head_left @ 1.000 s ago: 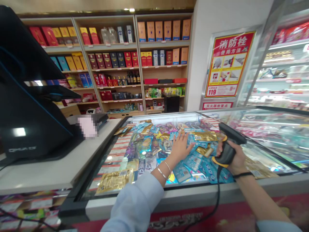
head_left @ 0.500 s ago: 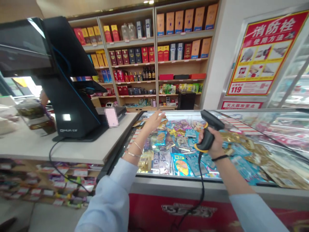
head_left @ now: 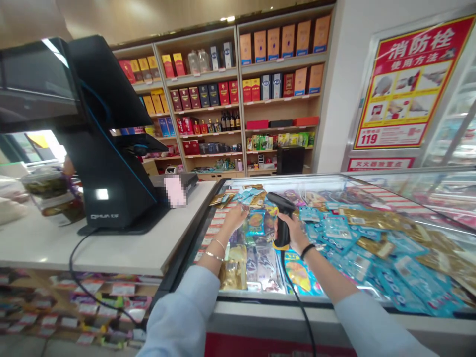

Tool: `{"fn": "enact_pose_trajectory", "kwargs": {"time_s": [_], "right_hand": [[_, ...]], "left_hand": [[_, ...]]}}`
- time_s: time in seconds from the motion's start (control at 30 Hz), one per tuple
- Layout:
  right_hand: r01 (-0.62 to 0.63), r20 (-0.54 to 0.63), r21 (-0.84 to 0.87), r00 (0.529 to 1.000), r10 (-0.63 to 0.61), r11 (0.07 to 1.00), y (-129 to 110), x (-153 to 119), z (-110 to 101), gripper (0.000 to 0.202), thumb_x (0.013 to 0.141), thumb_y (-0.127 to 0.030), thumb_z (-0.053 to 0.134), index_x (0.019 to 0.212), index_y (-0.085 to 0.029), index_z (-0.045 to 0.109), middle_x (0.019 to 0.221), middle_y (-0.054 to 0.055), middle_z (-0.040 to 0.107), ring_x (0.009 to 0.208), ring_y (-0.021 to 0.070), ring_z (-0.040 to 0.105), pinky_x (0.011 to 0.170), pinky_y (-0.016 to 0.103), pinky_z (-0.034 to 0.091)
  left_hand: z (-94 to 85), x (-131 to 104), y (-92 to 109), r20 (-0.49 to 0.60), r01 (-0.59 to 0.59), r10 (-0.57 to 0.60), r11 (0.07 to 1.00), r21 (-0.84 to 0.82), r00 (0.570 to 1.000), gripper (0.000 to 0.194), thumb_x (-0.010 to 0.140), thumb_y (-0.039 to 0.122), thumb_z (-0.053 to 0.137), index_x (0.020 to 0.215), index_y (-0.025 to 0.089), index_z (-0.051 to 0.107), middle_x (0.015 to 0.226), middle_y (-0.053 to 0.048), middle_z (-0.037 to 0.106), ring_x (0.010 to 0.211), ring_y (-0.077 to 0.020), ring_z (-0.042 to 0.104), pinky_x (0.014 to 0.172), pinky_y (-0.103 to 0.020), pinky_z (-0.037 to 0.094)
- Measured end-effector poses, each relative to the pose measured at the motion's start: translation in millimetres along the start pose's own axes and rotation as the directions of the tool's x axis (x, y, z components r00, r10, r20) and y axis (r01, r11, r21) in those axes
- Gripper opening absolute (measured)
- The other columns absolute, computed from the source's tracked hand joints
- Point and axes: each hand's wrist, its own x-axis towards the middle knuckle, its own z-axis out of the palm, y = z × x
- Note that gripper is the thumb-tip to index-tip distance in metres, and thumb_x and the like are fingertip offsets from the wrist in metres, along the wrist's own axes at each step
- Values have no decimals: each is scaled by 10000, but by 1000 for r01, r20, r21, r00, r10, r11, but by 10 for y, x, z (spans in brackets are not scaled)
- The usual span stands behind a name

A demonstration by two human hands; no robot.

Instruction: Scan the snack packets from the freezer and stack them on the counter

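My right hand is wrapped round the grip of a black and yellow handheld barcode scanner. The scanner's head points left and its black cable hangs down over the front edge of the glass-topped case. To its left, my left hand is lowered with its fingers curled together. Beyond those fingertips is a small pile of blue snack packets; whether the fingers grip one is too small to make out. Many blue packets and gold packets lie to the right of the scanner.
A black checkout terminal stands on the white counter at left, with a jar behind it and a blurred pink object beside it. Shelves of boxes and bottles line the back. A red poster hangs at right.
My left hand has come down with its fingers curling near the blue packets. My right hand has moved left with the scanner, toward my left hand. The view has tilted slightly.
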Motion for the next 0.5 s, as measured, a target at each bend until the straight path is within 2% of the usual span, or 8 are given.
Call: {"fn": "enact_pose_trajectory", "kwargs": {"time_s": [0.13,0.3,0.4,0.5], "right_hand": [[-7,-8,-2,1000,7,1000,61,-24,15,350,653,-476,788,759,-222,572,457,-33,604,306,164,529,305,264,419],[20,-30,22,999,-19,1000,66,4,9,340,649,-465,796,761,-224,583,453,-36,604,300,165,527,300,266,419],[22,-41,16,999,-21,1000,79,29,4,337,655,-471,792,724,-224,572,451,-26,607,299,167,528,297,269,417],[16,-56,14,998,-15,1000,89,44,10,348,650,-488,788,711,-222,572,444,-26,599,298,168,525,292,270,409]], "left_hand": [[82,209,159,30,2,-6,993,121,1000,379,993,317,460,1314,143,560,1288,-202,673,1222,-293,637,998,-372,472],[203,542,334,-21,100,-99,990,96,995,335,990,287,436,1221,135,625,1263,-198,687,1212,-271,640,986,-334,471],[285,715,388,-37,169,-166,983,76,985,339,942,360,546,1171,133,649,1261,-214,684,1228,-301,628,995,-363,475],[344,840,390,-25,230,-230,973,24,973,353,826,371,709,1088,137,678,1217,-227,699,1210,-344,633,986,-410,488]]}}
